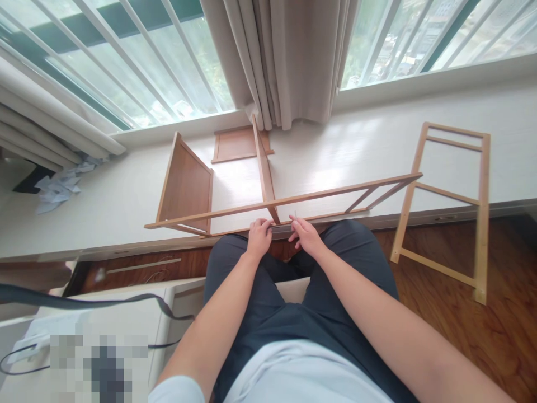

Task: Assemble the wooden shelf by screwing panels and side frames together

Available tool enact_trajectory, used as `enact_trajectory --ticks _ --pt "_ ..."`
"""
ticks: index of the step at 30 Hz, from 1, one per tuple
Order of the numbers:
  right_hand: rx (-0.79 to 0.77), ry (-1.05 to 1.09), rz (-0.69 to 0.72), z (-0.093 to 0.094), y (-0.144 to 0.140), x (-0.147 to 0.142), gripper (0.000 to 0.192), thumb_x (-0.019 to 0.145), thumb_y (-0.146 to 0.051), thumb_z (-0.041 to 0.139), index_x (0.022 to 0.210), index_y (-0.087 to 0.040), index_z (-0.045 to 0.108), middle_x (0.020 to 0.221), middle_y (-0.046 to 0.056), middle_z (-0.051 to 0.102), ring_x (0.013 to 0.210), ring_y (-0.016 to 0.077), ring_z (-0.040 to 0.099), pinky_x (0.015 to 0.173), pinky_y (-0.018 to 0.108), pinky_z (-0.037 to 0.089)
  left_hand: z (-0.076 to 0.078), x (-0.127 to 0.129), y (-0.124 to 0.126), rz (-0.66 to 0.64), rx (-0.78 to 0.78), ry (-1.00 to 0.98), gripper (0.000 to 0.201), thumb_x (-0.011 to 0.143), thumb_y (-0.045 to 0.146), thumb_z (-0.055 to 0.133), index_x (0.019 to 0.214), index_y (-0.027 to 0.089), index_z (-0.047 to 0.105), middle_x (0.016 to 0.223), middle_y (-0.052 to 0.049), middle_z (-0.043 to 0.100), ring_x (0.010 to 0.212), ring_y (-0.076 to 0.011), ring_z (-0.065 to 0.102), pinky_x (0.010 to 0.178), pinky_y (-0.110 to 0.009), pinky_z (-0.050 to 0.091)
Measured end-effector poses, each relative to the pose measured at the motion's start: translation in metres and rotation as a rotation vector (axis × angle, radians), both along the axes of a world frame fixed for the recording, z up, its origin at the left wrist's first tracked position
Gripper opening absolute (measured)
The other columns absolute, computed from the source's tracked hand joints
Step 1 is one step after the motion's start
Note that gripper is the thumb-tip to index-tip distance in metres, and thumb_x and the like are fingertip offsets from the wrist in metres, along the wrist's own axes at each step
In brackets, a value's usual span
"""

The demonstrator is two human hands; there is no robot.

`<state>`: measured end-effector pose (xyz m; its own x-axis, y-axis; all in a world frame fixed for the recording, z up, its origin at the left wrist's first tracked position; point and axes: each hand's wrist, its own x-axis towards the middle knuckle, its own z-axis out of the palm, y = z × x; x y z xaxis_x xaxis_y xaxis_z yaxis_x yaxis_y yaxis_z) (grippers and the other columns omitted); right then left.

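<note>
Left hand (259, 238) clamps the shelf frame (277, 202) rail at 12 o'clock over the knees. Right hand (305, 235) pinches what's probably 1 thin hex key (296, 215). Keep it square, frame braced.

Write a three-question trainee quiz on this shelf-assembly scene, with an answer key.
1. True or false: the separate wooden side frame lies flat on the ledge.
2. Which hand pinches a thin metal piece: A left hand, B right hand?
3. Fill in: the small loose panel lies just below the ____.

Key:
1. False; it leans against the ledge, its foot on the wooden floor.
2. B.
3. Curtain.
</note>
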<state>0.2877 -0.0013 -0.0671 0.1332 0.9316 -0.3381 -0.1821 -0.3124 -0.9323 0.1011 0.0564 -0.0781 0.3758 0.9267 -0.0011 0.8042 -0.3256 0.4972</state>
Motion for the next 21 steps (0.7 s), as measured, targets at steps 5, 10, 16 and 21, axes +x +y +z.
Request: enact_trajectory --ticks 5,10,16,21 --pt "0.010 0.053 0.106 -0.006 0.018 -0.016 0.031 0.089 -0.045 0.057 0.101 -0.018 0.065 0.085 0.001 0.059 0.045 0.0073 0.057 0.028 0.016 0.037 -0.002 -0.001 -0.001 0.000 0.008 -0.040 0.037 0.090 0.012 0.050 0.118 0.025 0.070 0.112 -0.008 0.060 0.106 -0.0235 0.051 0.102 -0.038 0.042" --pt "-0.007 0.002 0.125 -0.013 0.021 -0.023 0.031 0.091 -0.046 0.053 0.101 -0.018 0.061 0.080 -0.002 0.054 0.046 0.0073 0.058 0.030 0.015 0.039 -0.008 -0.004 0.000 -0.006 0.011 -0.091 0.040 0.091 0.010 0.046 0.118 0.024 0.072 0.109 -0.008 0.061 0.104 -0.0225 0.051 0.101 -0.037 0.042" --pt "-0.020 -0.061 0.144 -0.010 0.023 -0.022 0.033 0.090 -0.051 0.051 0.088 -0.018 0.055 0.079 -0.002 0.052 0.046 0.0073 0.057 0.030 0.016 0.041 -0.016 -0.006 0.002 -0.004 0.033 -0.163 0.039 0.091 0.010 0.048 0.117 0.023 0.073 0.103 -0.008 0.062 0.101 -0.0225 0.052 0.097 -0.038 0.044" --pt "-0.027 -0.091 0.140 -0.009 0.024 -0.022 0.036 0.090 -0.053 0.052 0.081 -0.018 0.050 0.076 -0.003 0.052 0.048 0.0076 0.058 0.032 0.015 0.041 -0.018 -0.007 0.002 -0.010 0.055 -0.175 0.038 0.091 0.010 0.048 0.116 0.024 0.073 0.101 -0.008 0.061 0.098 -0.0226 0.052 0.096 -0.039 0.044"
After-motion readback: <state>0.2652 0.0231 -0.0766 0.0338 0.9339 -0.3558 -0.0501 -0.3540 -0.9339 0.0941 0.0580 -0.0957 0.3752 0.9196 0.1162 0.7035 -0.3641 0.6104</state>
